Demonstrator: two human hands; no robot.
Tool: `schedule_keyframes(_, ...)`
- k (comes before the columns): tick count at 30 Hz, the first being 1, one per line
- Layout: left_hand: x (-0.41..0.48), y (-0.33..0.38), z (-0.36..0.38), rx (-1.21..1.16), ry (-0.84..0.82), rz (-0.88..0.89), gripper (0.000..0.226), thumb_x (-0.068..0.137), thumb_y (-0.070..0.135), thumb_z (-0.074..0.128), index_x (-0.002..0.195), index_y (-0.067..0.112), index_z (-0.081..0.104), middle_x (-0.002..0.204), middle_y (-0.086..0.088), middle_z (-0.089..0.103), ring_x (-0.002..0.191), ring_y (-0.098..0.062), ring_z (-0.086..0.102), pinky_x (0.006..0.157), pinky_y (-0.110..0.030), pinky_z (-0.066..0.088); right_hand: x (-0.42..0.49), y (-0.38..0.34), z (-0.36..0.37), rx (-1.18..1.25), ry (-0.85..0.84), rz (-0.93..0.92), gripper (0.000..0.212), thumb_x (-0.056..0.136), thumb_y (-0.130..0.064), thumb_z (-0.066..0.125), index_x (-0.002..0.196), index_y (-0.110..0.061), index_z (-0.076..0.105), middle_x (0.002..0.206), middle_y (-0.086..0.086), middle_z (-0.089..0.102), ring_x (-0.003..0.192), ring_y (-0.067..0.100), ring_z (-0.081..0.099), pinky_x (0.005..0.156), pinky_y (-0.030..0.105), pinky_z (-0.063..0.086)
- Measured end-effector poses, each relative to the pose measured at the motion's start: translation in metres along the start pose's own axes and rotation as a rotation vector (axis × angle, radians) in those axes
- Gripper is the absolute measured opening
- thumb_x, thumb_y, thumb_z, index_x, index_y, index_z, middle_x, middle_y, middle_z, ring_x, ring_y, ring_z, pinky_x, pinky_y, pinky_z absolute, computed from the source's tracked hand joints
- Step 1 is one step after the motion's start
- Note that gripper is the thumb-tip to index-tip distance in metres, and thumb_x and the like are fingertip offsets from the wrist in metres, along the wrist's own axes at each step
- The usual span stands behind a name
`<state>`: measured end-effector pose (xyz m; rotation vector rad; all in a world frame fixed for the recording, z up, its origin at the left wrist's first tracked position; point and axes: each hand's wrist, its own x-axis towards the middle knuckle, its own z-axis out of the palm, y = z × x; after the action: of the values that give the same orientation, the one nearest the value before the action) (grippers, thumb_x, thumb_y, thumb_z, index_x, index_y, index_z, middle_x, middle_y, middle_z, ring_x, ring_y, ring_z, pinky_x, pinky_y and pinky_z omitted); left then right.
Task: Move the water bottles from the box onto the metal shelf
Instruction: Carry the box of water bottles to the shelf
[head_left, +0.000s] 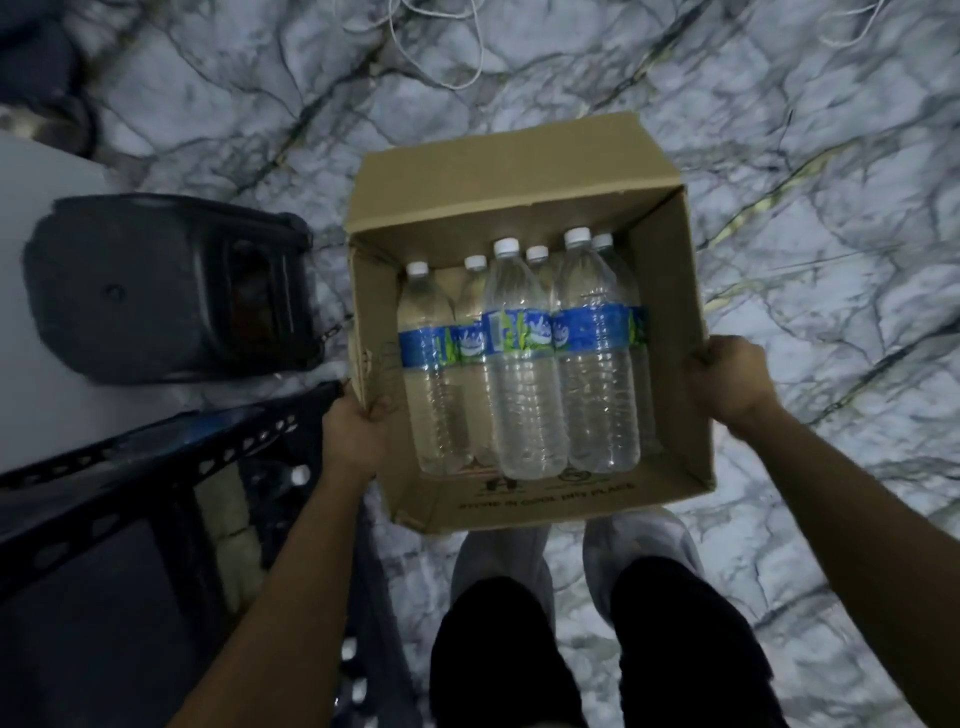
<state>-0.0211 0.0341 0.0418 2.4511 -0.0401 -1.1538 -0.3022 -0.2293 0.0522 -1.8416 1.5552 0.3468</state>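
**All bottles in the box, nothing on the shelf yet**

I saw the bottles (524, 364) lying side by side inside the open box (519, 171), with their white caps pointing away from the person. I counted six caps. Some bottles lay under others, so I could not tell if more were hidden below. Every bottle had a blue label around its middle and looked full of clear water.

Both hands were on the box and well apart. The left hand (358, 431) gripped the left wall near the front corner, with the fingers curled over the edge. The right hand (727, 379) gripped the right wall in the same way. The box covered the tips of the feet (498, 571), so I judged it was held above the floor (805, 182) and not resting on it.

The shelf (156, 467) was just beside the box, on the person's left and lower in the view. It was dark metal with holes along its rails. I saw no bottle on the part of it that was visible. A black stool (156, 291) stood beyond it, and white cables (441, 52) lay on the marble floor farther away.

In my judgement the task was at its very beginning: no bottle had been moved, and all six visible ones remained to be placed.
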Motion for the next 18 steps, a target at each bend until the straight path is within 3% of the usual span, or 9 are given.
schedule_keyframes(3, -0.046, 0.017, -0.027, 0.021, 0.005, 0.049, 0.023, 0.096, 0.015, 0.059, 0.106, -0.003, 0.069, 0.098, -0.02, 0.074, 0.091, -0.035, 0.071, 0.081, -0.051, 0.06, -0.044, -0.009, -0.04, -0.029, 0.048, -0.041, 0.042, 0.069, -0.027, 0.042, 0.064, 0.013, 0.054, 0.066, 0.035, 0.057, 0.07, 0.048, 0.058, 0.061, 0.033, 0.033)
schedule_keyframes(5, -0.074, 0.027, -0.045, 0.023, 0.004, 0.067, 0.024, 0.097, 0.015, 0.058, 0.107, -0.004, 0.069, 0.099, -0.021, 0.073, 0.092, -0.035, 0.071, 0.082, -0.051, 0.059, -0.072, -0.012, -0.061, -0.062, 0.084, -0.074, 0.043, 0.069, -0.026, 0.041, 0.062, 0.014, 0.053, 0.061, 0.032, 0.055, 0.065, 0.047, 0.057, 0.058, 0.034, 0.033)
schedule_keyframes(8, -0.116, 0.043, -0.069, 0.031, 0.007, 0.076, 0.025, 0.099, 0.016, 0.057, 0.111, -0.002, 0.068, 0.101, -0.017, 0.073, 0.087, -0.03, 0.069, 0.081, -0.041, 0.059, -0.108, -0.017, -0.091, -0.072, 0.125, -0.061, 0.041, 0.074, -0.023, 0.048, 0.062, 0.016, 0.054, 0.062, 0.035, 0.057, 0.062, 0.045, 0.058, 0.057, 0.033, 0.03)
schedule_keyframes(14, -0.171, 0.057, -0.11, 0.012, 0.045, 0.122, 0.024, 0.098, 0.015, 0.059, 0.109, -0.003, 0.07, 0.097, -0.016, 0.074, 0.085, -0.03, 0.07, 0.076, -0.04, 0.059, -0.162, -0.036, -0.133, -0.021, 0.158, -0.082, 0.027, 0.066, -0.022, 0.043, 0.049, -0.001, 0.042, 0.047, 0.018, 0.042, 0.053, 0.036, 0.05, 0.049, 0.032, 0.028)
schedule_keyframes(18, -0.203, 0.052, -0.135, -0.019, 0.057, 0.129, 0.021, 0.098, 0.013, 0.058, 0.105, -0.003, 0.07, 0.094, -0.015, 0.073, 0.085, -0.03, 0.07, 0.075, -0.041, 0.059, -0.186, -0.05, -0.149, -0.053, 0.165, -0.109, 0.034, 0.075, -0.014, 0.05, 0.061, 0.017, 0.053, 0.058, 0.032, 0.055, 0.06, 0.041, 0.057, 0.055, 0.038, 0.037)
